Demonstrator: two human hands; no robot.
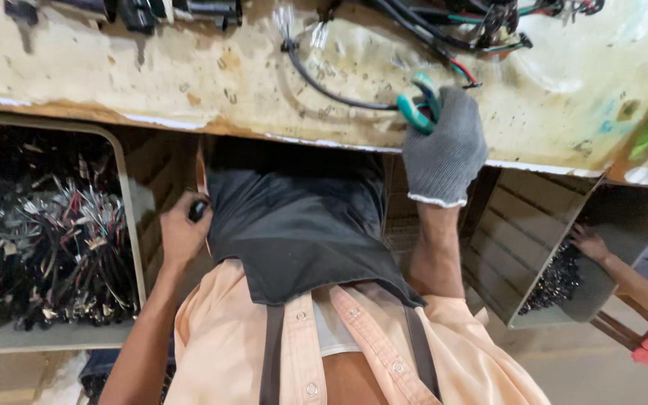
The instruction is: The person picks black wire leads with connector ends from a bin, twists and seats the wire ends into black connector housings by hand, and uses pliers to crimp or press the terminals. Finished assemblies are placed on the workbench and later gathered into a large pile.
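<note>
My right hand (444, 146) wears a grey knit glove and grips teal-handled cutters (418, 107) at the edge of the worn workbench (189, 75). The cutter tip touches a black cable (324, 90) that curves across the bench. My left hand (181, 232) is bare, down by my hip below the bench. It is closed on a small black part (199, 209) beside my dark apron (294, 225).
A grey bin (133, 225) of tangled wires and connectors stands at the left under the bench. More wire bundles (481, 22) lie at the bench's far edge. At the right another person's hand (590, 244) reaches into a tilted tray (594, 292) of small black parts.
</note>
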